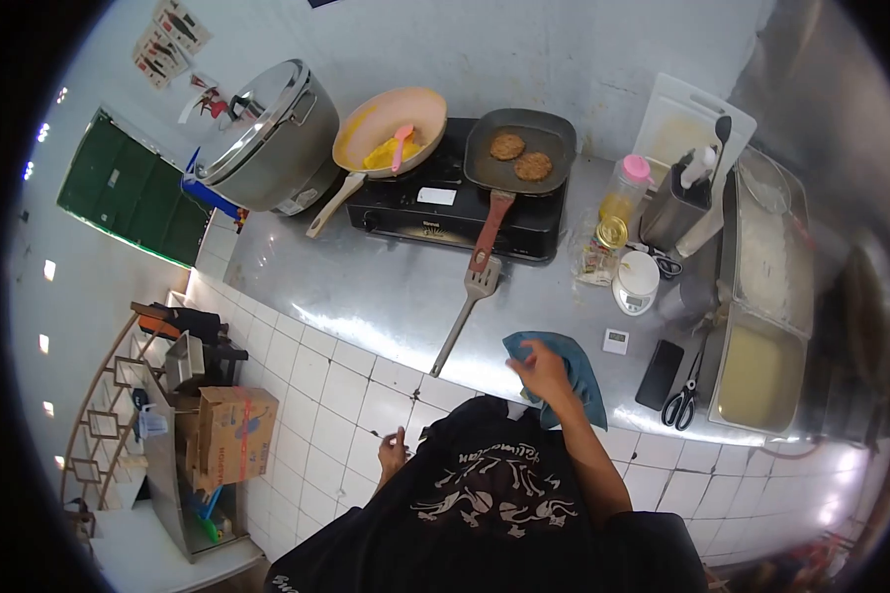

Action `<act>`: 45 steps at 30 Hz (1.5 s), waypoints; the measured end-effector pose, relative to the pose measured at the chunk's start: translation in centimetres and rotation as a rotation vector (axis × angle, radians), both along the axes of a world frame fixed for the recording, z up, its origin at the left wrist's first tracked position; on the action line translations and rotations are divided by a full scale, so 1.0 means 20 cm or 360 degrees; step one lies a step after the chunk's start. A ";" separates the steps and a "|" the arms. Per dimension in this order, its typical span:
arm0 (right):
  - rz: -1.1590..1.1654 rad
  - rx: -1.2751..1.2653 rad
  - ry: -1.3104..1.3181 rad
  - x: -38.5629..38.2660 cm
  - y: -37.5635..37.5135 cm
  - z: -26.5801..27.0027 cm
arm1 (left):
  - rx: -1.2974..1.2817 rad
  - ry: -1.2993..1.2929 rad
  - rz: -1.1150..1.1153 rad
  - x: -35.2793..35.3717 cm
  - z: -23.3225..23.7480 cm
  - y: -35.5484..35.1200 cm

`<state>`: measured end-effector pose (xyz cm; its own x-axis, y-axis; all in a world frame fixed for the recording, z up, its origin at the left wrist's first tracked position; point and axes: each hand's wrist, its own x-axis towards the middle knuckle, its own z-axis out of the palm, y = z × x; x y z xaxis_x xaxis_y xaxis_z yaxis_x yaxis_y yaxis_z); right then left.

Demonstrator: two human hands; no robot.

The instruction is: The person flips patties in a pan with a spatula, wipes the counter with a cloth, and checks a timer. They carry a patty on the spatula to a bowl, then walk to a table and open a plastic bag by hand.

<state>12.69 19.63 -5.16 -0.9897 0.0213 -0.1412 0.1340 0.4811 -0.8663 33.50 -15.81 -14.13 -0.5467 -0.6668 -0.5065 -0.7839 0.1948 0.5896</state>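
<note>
My right hand (542, 370) is over a teal cloth (576, 361) at the counter's front edge, its fingers loosely bent and apart. Whether the fingertips touch the cloth I cannot make out. My left hand (394, 453) hangs in front of the counter over the tiled floor, fingers slightly apart and nothing visible in them. A slotted spatula (465, 311) lies on the counter between the hands, its head by the handle of a square grill pan (521, 124). Two browned patties (533, 166) lie in that pan.
A black stove (420, 219) carries the grill pan and a round pan (366, 119) with yellow food and a pink spatula. Rightward are a kitchen scale (636, 282), timer (615, 342), phone (660, 375), scissors (679, 409) and metal trays (758, 381). A large cooker (277, 148) stands left.
</note>
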 end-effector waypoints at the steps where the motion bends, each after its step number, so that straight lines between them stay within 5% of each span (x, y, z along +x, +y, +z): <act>1: 0.0172 0.0004 -0.0023 0.02 -0.03 -0.02 | 0.0017 0.0012 0.0002 -0.06 -0.02 0.00; 8: 0.0560 0.0096 -0.0192 0.10 -0.12 -0.05 | -0.0360 0.0511 -0.0056 -0.48 0.01 -0.02; 14: 0.0074 0.0033 -0.0380 0.08 -0.02 0.01 | -0.0041 0.0651 0.0425 -0.61 -0.33 -0.13; 19: -0.0201 -0.0056 -0.0453 -0.02 -0.06 0.03 | 0.0099 0.0036 0.0373 -0.63 -0.48 -0.22; 23: -0.0021 -0.0386 -0.1179 -0.15 -0.38 0.01 | 0.0267 -0.0089 0.0492 -0.59 -0.46 -0.26; 25: 0.0173 0.0061 -0.1354 -0.26 -0.59 0.11 | 0.0701 -0.0262 0.0491 -0.51 -0.56 -0.32; 26: 0.0161 0.0058 -0.1362 -0.27 -0.68 0.06 | 0.0701 -0.0272 0.0481 -0.52 -0.54 -0.32; 28: 0.0108 0.0730 -0.0683 -0.28 -0.78 -0.08 | 0.0913 -0.0411 0.0421 -0.52 -0.48 -0.31; 36: -0.0009 0.0571 -0.0690 -0.22 -0.73 -0.11 | 0.0906 -0.0460 0.0423 -0.46 -0.43 -0.28; 39: -0.0157 0.0203 -0.0783 -0.15 -0.70 -0.11 | 0.0885 -0.0489 0.0419 -0.41 -0.42 -0.29; 41: -0.0340 -0.0418 -0.0938 -0.11 -0.67 -0.09 | 0.0863 -0.0503 0.0418 -0.39 -0.43 -0.31; 44: -0.0069 -0.0210 -0.0563 -0.08 -0.64 -0.08 | 0.0741 -0.0508 0.0395 -0.36 -0.38 -0.31; 45: -0.0056 -0.0214 -0.0574 -0.06 -0.63 -0.07 | 0.0807 -0.0745 -0.0141 -0.36 -0.36 -0.33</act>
